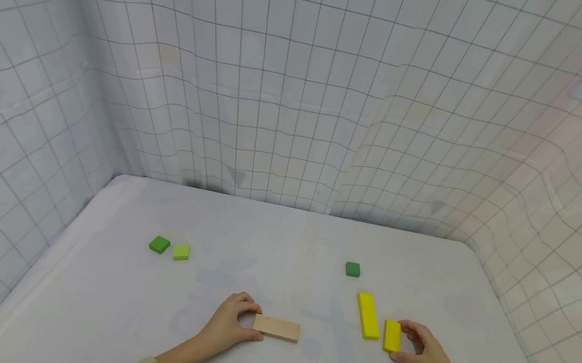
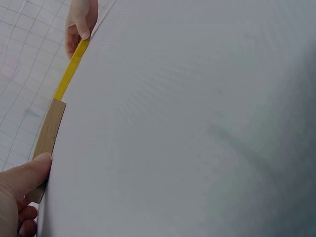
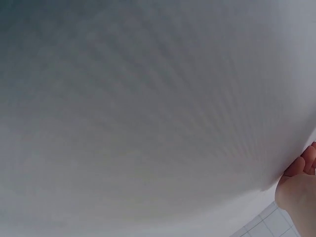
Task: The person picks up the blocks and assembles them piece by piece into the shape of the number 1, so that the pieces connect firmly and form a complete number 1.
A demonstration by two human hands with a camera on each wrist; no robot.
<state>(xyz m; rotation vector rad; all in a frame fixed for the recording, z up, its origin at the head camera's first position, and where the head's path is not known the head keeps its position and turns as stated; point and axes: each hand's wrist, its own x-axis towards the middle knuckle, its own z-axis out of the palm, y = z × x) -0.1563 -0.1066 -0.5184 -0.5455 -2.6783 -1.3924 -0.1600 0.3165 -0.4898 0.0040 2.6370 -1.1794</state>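
Between thumb and fingers, my left hand (image 1: pixel 231 322) pinches the left end of a plain wooden block (image 1: pixel 276 327), which lies crosswise at the front middle of the table. In the left wrist view the thumb presses on the near end of that wooden block (image 2: pixel 48 129). On the right, my right hand (image 1: pixel 425 353) pinches a short yellow block (image 1: pixel 392 336) by its far and near ends. A longer yellow block (image 1: pixel 368 315) lies just left of it, slightly slanted. The right wrist view shows only part of the right hand (image 3: pixel 301 190), with the block out of sight.
Farther back stands a dark green block (image 1: pixel 353 269), beyond the long yellow one. At the left lie a green block (image 1: pixel 159 245) and a lime green block (image 1: pixel 181 252), side by side. Grid-patterned curtains (image 1: pixel 301 98) enclose the white-covered table (image 1: pixel 273 234) at the back and sides.
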